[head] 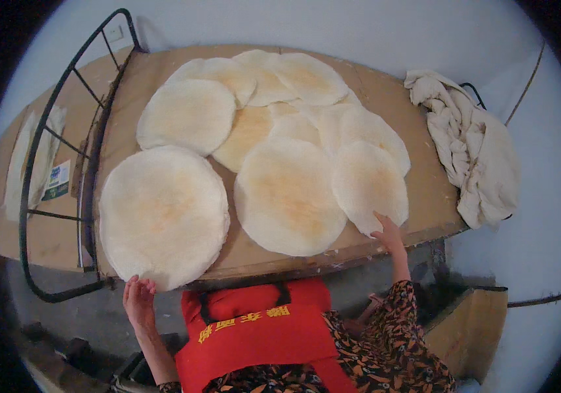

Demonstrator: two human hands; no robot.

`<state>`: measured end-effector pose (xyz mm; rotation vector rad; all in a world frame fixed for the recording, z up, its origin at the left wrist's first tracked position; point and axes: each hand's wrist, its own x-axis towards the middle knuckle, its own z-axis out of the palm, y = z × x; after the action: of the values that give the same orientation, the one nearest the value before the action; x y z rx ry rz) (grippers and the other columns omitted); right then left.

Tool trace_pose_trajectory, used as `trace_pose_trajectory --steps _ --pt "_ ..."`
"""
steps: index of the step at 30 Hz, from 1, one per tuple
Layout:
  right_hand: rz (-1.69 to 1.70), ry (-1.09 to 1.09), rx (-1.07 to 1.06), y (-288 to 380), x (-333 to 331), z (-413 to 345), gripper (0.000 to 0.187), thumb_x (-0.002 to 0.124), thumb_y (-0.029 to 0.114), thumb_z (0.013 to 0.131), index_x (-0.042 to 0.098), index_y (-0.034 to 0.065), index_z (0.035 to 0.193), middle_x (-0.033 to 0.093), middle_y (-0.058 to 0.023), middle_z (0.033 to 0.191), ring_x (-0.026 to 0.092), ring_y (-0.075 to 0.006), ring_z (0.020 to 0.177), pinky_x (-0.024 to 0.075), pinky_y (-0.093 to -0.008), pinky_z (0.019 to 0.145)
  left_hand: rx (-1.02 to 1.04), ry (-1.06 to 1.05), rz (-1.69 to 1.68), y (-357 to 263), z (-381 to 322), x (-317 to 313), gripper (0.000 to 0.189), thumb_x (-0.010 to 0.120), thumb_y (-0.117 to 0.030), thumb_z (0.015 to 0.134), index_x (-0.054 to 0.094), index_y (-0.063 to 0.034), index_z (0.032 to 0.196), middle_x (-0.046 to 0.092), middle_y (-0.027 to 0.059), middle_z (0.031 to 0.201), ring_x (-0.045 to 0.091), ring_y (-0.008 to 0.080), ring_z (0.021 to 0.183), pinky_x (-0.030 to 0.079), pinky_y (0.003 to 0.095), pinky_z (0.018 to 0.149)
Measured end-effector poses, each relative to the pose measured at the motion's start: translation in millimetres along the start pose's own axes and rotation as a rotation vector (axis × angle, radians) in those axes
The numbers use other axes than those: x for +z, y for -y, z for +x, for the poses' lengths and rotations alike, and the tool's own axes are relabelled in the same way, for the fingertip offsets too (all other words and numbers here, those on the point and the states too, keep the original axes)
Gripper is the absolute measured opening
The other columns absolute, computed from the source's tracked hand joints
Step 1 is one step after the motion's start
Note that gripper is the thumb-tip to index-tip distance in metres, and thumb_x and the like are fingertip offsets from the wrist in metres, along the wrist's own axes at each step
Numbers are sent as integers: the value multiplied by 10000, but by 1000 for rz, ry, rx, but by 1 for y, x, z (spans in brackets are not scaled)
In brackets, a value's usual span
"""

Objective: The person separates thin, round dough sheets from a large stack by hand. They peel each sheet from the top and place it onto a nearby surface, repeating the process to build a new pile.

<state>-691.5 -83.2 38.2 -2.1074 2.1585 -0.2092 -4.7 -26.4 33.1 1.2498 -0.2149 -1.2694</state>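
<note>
Large round flatbreads with pale rims and lightly browned centres cover much of a wooden table (438,211). At the near left corner, my left hand (139,299) has its fingers curled against the front edge of a thick flatbread stack (165,216); whether they pinch it is unclear. My right hand (389,235) grips the near edge of a smaller-looking flatbread (371,184), index finger lying on top. Between the two is another flatbread (290,196), partly overlapping those behind. Further back, several flatbreads (312,78) overlap, and one flatbread (187,115) rests behind the left stack.
A black metal rail (25,182) rises along the table's left side. Beyond it lie a plastic bag (39,152) and a printed packet (58,179). Crumpled cream cloth (477,147) hangs over the right end. A cardboard box (472,324) stands below, right. I wear a red apron (256,339).
</note>
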Motion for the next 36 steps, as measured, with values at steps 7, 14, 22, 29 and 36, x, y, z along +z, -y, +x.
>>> trace_pose_trajectory --steps 7,14,22,29,36 --pt "335 -32 -233 211 -4 95 362 636 166 782 577 60 1123 569 -144 1168 508 -309 1118 401 -373 958 -35 -200 32 -6 -20 -17 207 568 -128 850 552 -57 1043 603 58 819 587 152 657 463 261 530" --pt "620 338 -938 442 41 83 562 667 295 762 484 28 1222 473 -155 1278 427 -313 1196 344 -402 1008 -13 -91 339 -27 -18 11 330 550 -171 866 553 -8 1153 618 43 773 534 92 584 424 233 501" --pt "647 578 -854 516 86 50 604 658 242 756 449 29 1280 508 -173 1237 495 -289 1129 397 -367 953 138 51 307 -21 -6 20 394 589 -174 849 518 23 1183 653 88 860 617 144 739 505 261 652" --pt "717 845 -590 514 70 78 412 559 140 816 538 80 1222 612 -172 1044 621 -237 878 486 -335 777 71 -100 487 -24 3 33 331 631 -167 790 589 14 1065 648 84 764 603 113 648 498 250 589" --pt "491 232 -710 528 85 37 300 463 56 793 613 49 1052 607 -194 789 586 -369 822 465 -459 697 288 -316 688 -8 23 45 233 657 -131 746 588 15 913 627 74 699 588 108 604 471 249 538"
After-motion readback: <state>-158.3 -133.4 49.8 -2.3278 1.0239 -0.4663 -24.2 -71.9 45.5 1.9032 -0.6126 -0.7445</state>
